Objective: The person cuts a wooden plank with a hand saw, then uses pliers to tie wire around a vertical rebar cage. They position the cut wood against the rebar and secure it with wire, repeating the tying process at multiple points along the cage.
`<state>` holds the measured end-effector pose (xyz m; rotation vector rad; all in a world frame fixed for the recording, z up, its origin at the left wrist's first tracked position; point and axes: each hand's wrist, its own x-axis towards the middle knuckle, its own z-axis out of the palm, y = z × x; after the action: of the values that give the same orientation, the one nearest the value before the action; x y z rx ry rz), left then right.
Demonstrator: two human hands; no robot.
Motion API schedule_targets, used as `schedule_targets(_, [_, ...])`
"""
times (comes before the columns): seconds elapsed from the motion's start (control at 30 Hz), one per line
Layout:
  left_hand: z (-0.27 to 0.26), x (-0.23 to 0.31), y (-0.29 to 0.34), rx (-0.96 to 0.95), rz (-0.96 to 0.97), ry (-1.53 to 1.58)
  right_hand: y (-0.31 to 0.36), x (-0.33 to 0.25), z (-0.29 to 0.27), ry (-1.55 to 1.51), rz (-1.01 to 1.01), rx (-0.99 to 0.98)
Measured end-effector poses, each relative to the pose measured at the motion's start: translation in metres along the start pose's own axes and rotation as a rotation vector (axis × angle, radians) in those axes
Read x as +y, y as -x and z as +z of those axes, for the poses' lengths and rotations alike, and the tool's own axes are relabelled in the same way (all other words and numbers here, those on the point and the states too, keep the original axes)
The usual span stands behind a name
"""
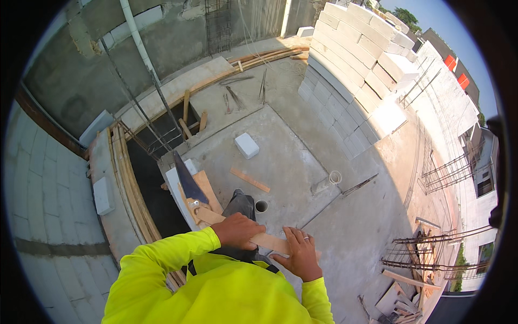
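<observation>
Across my front lies a thin wooden strip (271, 243), held in both hands. My left hand (237, 231) is closed round its middle part, and its far-left end sticks out beyond the knuckles. Toward the other end, my right hand (300, 254) grips the strip with the thumb on the near side and the fingers over it. A handsaw (189, 181) rests beside my leg, left of the strip, its dark blade pointing away and its pale handle close to the strip's left end. Under and beside the blade is a flat wooden board (208, 190).
An open pit (151, 173) edged with timber lies to my left, with steel bars rising from it. A white block (246, 146) and a wood offcut (250, 179) lie on the concrete ahead. A pipe opening (261, 206) is near my leg. Stacked blocks (345, 59) stand far right.
</observation>
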<state>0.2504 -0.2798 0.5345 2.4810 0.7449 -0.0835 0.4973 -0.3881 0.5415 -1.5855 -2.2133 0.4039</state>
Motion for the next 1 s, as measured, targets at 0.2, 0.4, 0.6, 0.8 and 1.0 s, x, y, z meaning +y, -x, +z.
schedule_targets(0.2, [0.016,-0.048,-0.026,0.062,0.182,0.039,0.006,0.019,0.028,-0.170,0.348,-0.181])
schedule_targets(0.4, [-0.019,-0.193,-0.045,0.629,-0.129,-0.278,-0.053,0.070,0.028,-0.227,0.512,-0.086])
schedule_targets(0.6, [-0.060,-0.276,-0.073,0.833,-0.637,0.742,-0.173,0.102,0.013,-0.303,0.662,0.076])
schedule_targets(0.8, [-0.061,-0.234,-0.161,0.469,-0.134,1.651,-0.277,0.107,0.039,-0.301,0.419,0.004])
schedule_targets(1.0, [-0.045,-0.256,-0.210,0.989,-0.289,2.022,-0.339,0.137,0.048,-0.336,0.302,-0.384])
